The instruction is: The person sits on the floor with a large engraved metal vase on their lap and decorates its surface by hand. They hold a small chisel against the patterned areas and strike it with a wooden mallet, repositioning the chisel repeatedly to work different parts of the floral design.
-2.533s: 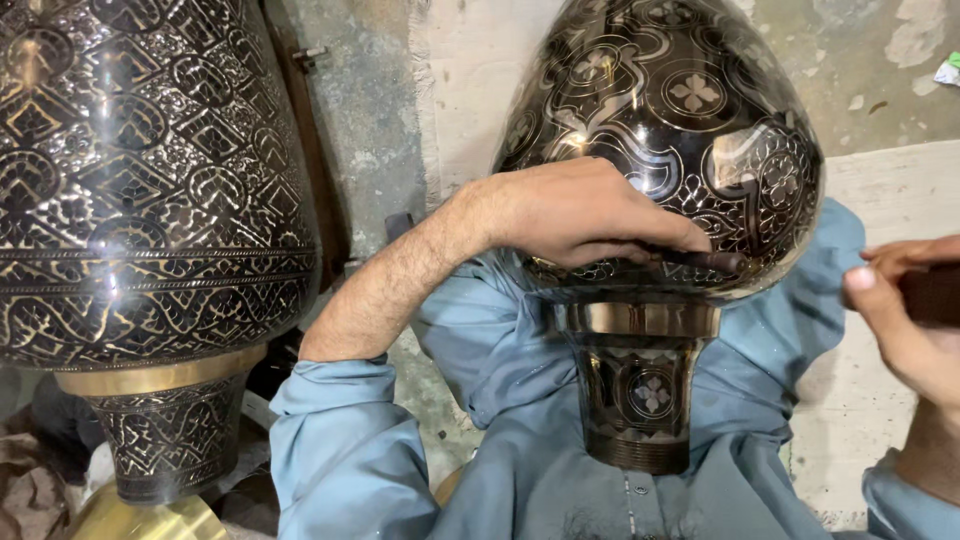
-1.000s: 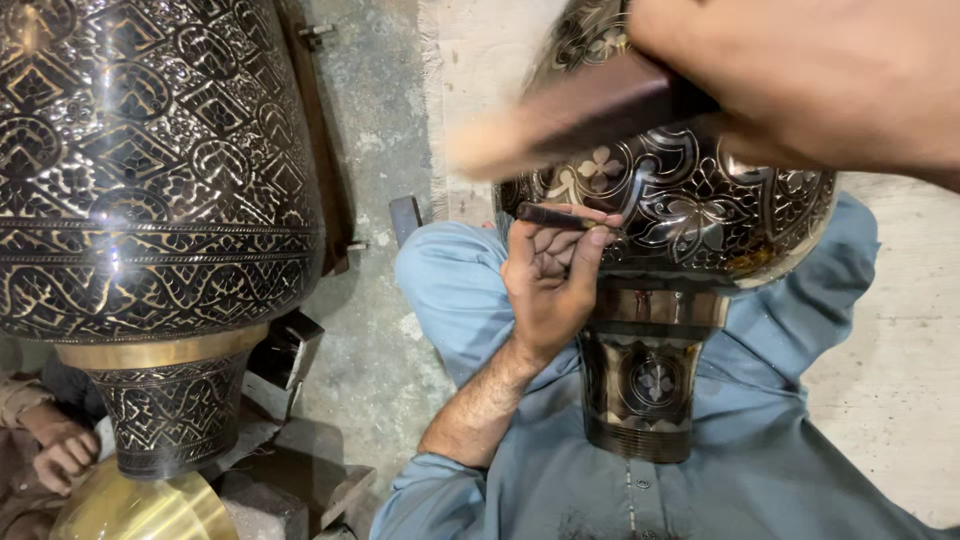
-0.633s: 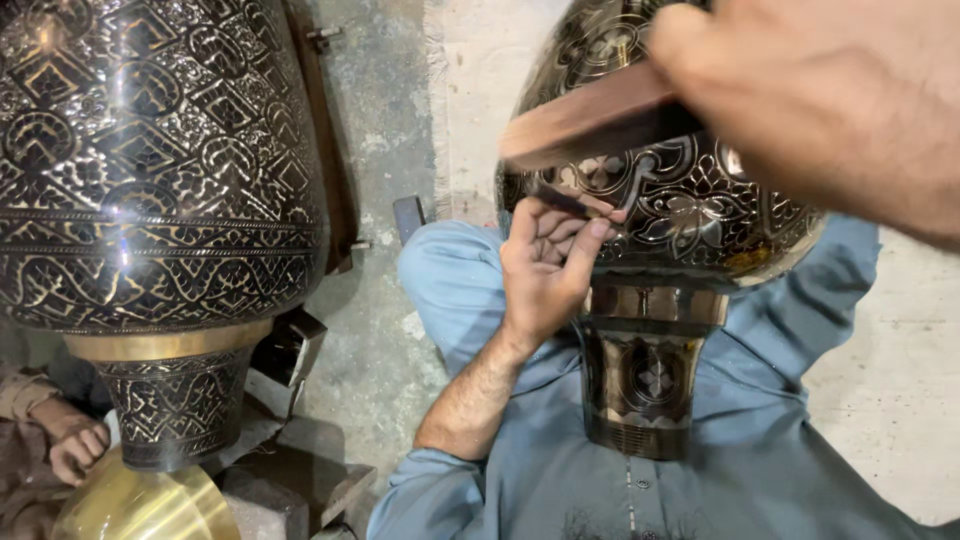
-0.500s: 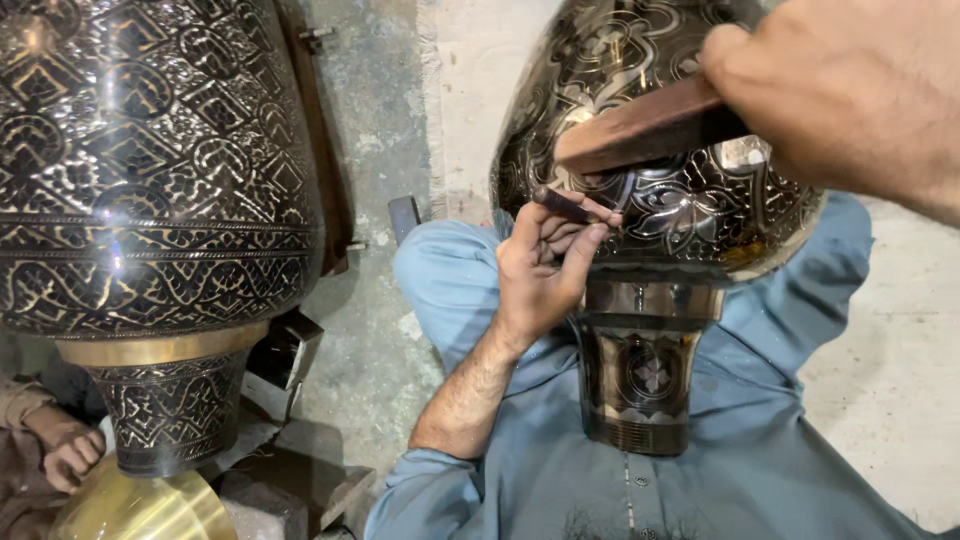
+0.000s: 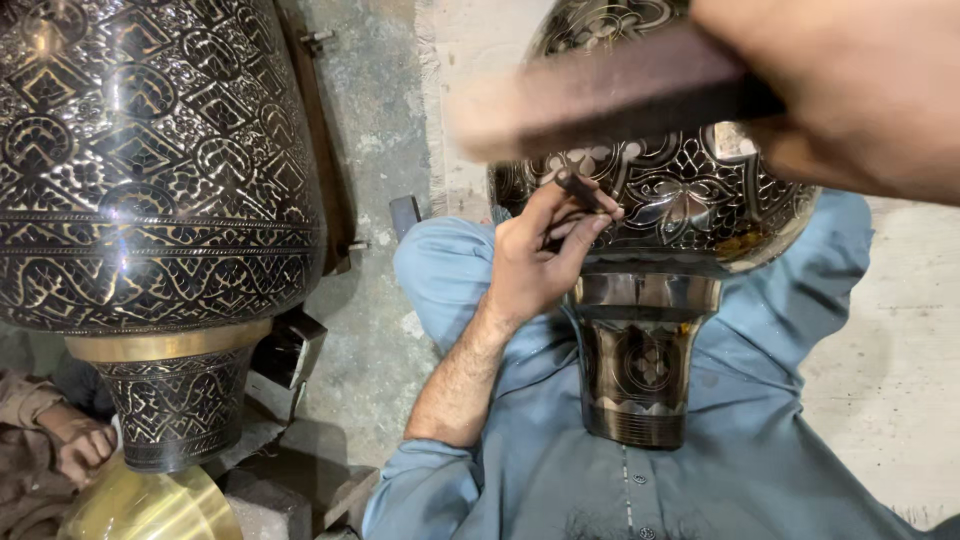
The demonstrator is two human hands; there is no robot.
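Chisel (image 5: 580, 191) tip up-left, shaft diagonal

An engraved dark metal vase with a flared foot (image 5: 650, 300) rested upside down in the person's lap, on the blue cloth of the garment (image 5: 760, 450), at the right of the view. The left hand (image 5: 535, 265) lay against the vase's lower left side and held a thin dark metal chisel (image 5: 580, 190) with its tip on the engraved surface. The right hand (image 5: 840, 90) was above the vase, close to the camera, gripping a blurred wooden mallet (image 5: 600, 90) that reached leftward over the chisel. Well to the left stood a second, larger engraved dark metal vase (image 5: 150, 170), also upside down, before a concrete wall (image 5: 380, 150). Another person's hand (image 5: 80, 445) lay beside its neck at the lower left.
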